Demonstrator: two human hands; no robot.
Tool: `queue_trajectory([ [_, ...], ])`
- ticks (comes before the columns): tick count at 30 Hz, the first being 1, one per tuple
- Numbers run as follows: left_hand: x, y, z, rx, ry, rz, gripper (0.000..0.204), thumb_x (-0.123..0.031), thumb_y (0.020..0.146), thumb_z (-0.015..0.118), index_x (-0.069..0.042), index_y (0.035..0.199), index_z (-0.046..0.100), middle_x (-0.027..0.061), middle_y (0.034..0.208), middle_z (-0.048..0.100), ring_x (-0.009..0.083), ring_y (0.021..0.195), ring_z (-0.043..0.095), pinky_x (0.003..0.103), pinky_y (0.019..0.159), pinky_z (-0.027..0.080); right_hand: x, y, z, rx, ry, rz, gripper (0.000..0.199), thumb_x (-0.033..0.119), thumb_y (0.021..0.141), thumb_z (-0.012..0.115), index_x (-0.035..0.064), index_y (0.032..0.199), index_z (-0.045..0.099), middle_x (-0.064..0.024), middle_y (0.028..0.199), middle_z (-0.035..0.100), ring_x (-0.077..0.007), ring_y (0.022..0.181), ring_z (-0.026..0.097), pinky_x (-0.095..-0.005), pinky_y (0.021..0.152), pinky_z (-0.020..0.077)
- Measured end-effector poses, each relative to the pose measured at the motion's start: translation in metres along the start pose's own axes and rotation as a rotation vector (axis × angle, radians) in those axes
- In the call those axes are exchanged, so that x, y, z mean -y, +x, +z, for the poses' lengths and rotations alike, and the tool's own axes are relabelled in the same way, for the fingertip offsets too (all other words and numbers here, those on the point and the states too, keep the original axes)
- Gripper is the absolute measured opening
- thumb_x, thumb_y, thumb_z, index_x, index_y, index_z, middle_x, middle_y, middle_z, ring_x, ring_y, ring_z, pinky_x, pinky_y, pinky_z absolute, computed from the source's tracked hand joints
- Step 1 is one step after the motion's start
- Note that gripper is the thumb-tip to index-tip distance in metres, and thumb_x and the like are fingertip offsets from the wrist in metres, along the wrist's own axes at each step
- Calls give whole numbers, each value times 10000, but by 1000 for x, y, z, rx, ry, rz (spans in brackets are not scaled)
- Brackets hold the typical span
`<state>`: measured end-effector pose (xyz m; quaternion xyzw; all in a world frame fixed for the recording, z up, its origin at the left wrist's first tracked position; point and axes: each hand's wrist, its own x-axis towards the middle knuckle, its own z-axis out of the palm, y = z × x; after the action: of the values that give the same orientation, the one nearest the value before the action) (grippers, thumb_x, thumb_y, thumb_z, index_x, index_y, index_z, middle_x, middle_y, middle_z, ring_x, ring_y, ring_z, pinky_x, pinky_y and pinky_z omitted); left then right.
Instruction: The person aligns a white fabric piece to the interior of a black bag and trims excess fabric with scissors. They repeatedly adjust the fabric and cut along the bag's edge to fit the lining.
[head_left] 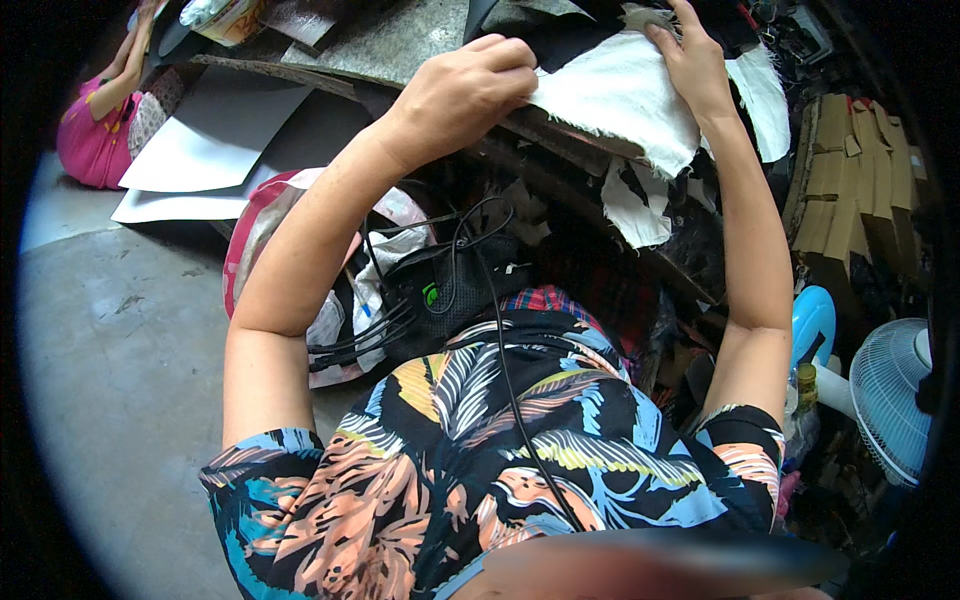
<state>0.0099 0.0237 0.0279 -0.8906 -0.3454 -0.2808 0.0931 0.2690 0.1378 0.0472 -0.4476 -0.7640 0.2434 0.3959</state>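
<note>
1. Up top, the left hand (470,90) is curled shut, its fingers pinching the left edge of a white frayed cloth piece (625,105).
2. Across from it, the right hand (690,65) lies on the cloth's upper right part, fingers bent and pressing down on it.
3. Stretched between both hands, the cloth rests on the dark worktable edge (570,150), one ragged end drooping over it.
4. Below the table hang more white scraps (635,205).
5. Lower right stand flattened cardboard pieces (850,190) and a white fan (890,395).
6. Far left, another person in pink (95,125) sits beside grey sheets (225,125).
</note>
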Motion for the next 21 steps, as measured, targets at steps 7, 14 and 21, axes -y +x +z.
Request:
queue_trajectory([
  [7,-13,13,15,233,141,-86,260,-54,825,677,-146,1068,673,44,1382,582,249,1287,541,324,959,559,-22,6,7,-43,-642,-52,609,146,854,683,164,1426,473,-163,1006,685,-378,896,663,-454,766,533],
  [14,-10,24,10,402,116,-93,268,-64,814,659,-124,1076,670,28,1323,631,260,1158,615,335,911,565,21,-18,-2,-267,-703,-872,660,166,768,771,169,1390,551,-97,1217,611,-276,1123,569,-413,967,461],
  [21,-3,-1,16,110,-14,-5,240,-62,795,666,-90,1031,635,57,1213,660,273,1088,637,350,854,577,-10,-54,32,470,-628,-438,659,618,1018,264,211,1511,426,-58,1593,351,-274,1493,257,-437,1238,171],
])
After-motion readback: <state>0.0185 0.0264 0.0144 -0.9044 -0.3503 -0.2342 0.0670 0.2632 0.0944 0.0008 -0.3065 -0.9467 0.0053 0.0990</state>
